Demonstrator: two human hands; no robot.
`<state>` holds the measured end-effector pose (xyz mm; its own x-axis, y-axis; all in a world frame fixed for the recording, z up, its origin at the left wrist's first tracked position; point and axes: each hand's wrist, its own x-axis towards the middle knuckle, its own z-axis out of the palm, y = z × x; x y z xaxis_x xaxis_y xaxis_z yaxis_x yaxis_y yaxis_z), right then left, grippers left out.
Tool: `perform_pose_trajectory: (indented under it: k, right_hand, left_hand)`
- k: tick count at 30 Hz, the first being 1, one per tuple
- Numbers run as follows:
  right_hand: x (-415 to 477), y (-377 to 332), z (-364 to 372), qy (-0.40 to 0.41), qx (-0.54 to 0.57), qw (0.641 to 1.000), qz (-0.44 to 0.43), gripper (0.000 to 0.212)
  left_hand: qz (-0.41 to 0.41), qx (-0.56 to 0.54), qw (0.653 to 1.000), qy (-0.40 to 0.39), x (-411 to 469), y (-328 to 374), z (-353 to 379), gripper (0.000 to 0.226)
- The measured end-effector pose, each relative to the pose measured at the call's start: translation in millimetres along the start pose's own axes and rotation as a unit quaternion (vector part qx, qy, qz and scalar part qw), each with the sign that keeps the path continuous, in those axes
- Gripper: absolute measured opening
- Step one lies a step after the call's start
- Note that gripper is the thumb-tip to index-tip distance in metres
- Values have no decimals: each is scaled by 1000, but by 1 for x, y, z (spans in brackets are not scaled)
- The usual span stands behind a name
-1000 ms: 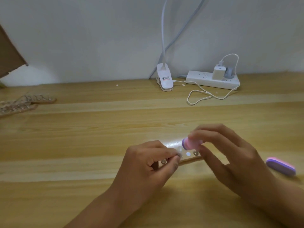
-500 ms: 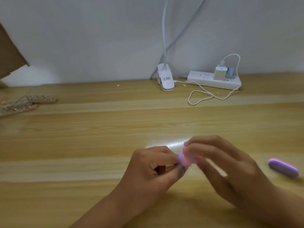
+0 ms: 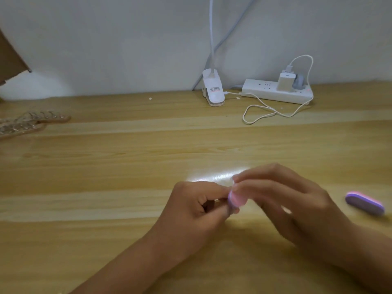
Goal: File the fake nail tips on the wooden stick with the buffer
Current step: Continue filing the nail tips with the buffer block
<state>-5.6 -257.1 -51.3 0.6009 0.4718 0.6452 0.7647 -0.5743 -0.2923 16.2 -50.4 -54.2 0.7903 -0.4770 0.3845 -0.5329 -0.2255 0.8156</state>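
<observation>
My left hand (image 3: 191, 209) curls round the wooden stick and hides it, nail tips and all. My right hand (image 3: 286, 204) is smeared with blur, and its fingers cover the buffer (image 3: 237, 200) save one pink end. Far left, the other sticks (image 3: 23, 124) and the cardboard (image 3: 9, 58) run off the edge. The label on the lamp clip (image 3: 213, 90) is too small to read.
</observation>
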Motion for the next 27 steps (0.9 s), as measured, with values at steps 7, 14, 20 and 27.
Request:
perform_pose_trajectory:
  k: [7,14,20,27]
  right_hand:
    - [1,9,-12,15,-18,1000,10,20]
    - [-2,3,-2,12,-29,999,-25,22]
    - [-1,-1,3,28,-14,999,-19,23]
    - [1,5,-2,38,-13,999,3,22]
  left_hand:
    - [-20,-30,999,26,2,1,2,14]
    - [-5,-39,999,18,2,-1,-2,12]
    - [2,-63,998,7,1,-2,-1,15]
    - [6,1,999,34,1,-2,0,15]
